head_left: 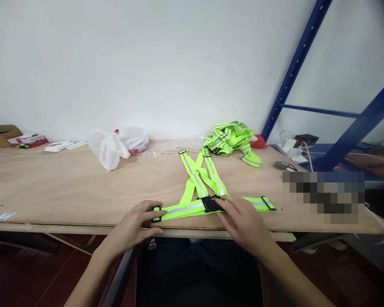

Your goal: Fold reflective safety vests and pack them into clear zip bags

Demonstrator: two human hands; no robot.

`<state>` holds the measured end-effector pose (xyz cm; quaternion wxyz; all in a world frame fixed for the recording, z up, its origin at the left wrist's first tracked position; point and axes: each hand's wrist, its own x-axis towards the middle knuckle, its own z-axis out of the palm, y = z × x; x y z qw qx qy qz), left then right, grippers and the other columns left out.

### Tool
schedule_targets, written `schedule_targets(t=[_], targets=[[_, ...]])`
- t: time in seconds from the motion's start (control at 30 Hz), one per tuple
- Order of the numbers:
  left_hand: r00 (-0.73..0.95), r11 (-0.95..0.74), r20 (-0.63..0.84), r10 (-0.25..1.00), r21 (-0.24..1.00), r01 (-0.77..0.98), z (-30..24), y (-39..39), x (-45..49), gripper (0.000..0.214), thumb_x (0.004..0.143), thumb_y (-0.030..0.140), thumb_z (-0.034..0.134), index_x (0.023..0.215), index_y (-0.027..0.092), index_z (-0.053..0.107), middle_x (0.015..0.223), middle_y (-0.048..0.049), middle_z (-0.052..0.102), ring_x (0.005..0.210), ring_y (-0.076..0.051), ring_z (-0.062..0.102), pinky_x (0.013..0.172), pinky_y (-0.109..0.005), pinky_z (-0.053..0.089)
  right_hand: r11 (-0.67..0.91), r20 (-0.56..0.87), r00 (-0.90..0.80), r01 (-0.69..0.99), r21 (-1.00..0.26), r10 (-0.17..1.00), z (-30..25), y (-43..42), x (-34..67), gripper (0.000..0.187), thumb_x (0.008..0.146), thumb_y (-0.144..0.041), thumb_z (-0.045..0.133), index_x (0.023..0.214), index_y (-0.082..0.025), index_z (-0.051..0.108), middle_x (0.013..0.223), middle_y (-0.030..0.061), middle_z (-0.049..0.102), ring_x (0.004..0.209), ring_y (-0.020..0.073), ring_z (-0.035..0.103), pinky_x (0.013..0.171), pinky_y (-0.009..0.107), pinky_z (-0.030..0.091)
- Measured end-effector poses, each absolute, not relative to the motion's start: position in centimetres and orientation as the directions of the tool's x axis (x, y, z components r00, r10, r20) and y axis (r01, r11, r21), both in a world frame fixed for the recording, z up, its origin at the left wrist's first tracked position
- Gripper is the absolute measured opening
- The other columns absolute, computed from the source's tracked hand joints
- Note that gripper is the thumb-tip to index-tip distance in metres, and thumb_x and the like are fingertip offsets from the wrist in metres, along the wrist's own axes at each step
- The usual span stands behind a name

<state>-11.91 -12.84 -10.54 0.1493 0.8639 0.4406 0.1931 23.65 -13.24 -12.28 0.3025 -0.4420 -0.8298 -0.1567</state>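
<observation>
A neon yellow-green reflective vest made of straps point(185, 209) lies flat along the table's front edge, its shoulder straps reaching toward the wall. A black buckle point(211, 204) sits midway along its waist belt. My left hand point(137, 224) rests at the belt's left end, fingertips on the strap beside a black slider, fingers spread. Over the belt just right of the buckle is my right hand point(243, 219), its fingers stretched out and touching the strap and the buckle's edge. Part of the belt is hidden under the right hand.
Behind the vest lies a heap of similar green straps point(232, 138). White plastic bags point(115, 145), clear bags point(179, 146) and a cardboard box point(3, 135) line the wall side. A blue metal frame point(291, 76), power adapters point(291, 149) and a blurred patch are at right.
</observation>
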Motion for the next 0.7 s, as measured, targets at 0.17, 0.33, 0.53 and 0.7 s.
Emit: schedule_targets(t=[0.17, 0.33, 0.53, 0.7], targets=[[0.543, -0.608, 0.275, 0.793, 0.387, 0.693, -11.3, -13.4, -12.7, 0.033, 0.100, 0.035, 0.051, 0.128, 0.033, 0.069, 0.137, -0.0069, 0.063, 0.126, -0.027, 0.059, 0.105, -0.043, 0.052, 0.651, 0.605, -0.486, 0.755, -0.072, 0.631, -13.4, -13.5, 22.4, 0.025, 0.098, -0.025, 0.050, 0.114, -0.020, 0.069, 0.108, 0.0123, 0.073, 0.102, 0.0263, 0.067, 0.090, 0.043, 0.055], [0.535, -0.617, 0.308, 0.787, 0.391, 0.682, -11.1, -13.5, -12.7, 0.035, 0.101, 0.038, 0.050, 0.130, 0.029, 0.068, 0.130, -0.0068, 0.068, 0.120, -0.024, 0.064, 0.103, -0.039, 0.054, 0.645, 0.620, -0.458, 0.757, -0.105, 0.638, -13.7, -13.5, 22.7, 0.023, 0.097, -0.025, 0.053, 0.110, -0.020, 0.070, 0.105, 0.0123, 0.073, 0.100, 0.0267, 0.068, 0.088, 0.043, 0.056], [0.514, -0.582, 0.277, 0.812, 0.452, 0.676, -10.1, -13.5, -12.1, 0.035, 0.100, 0.039, 0.052, 0.130, 0.029, 0.066, 0.129, -0.0068, 0.066, 0.118, -0.023, 0.063, 0.101, -0.035, 0.055, 0.652, 0.630, -0.456, 0.750, -0.108, 0.629, -13.8, -13.5, 22.4, 0.022, 0.095, -0.021, 0.053, 0.109, -0.020, 0.070, 0.105, 0.0122, 0.073, 0.100, 0.0268, 0.068, 0.087, 0.044, 0.057], [0.412, -0.537, 0.351, 0.841, 0.635, 0.555, -9.3, -13.1, -10.9, 0.031, 0.100, 0.036, 0.052, 0.123, 0.026, 0.070, 0.124, -0.0084, 0.063, 0.118, -0.023, 0.060, 0.099, -0.033, 0.052, 0.653, 0.647, -0.448, 0.750, -0.102, 0.616, -14.2, -13.5, 22.5, 0.021, 0.096, -0.020, 0.052, 0.108, -0.018, 0.069, 0.106, 0.0125, 0.073, 0.100, 0.0264, 0.068, 0.088, 0.044, 0.057]])
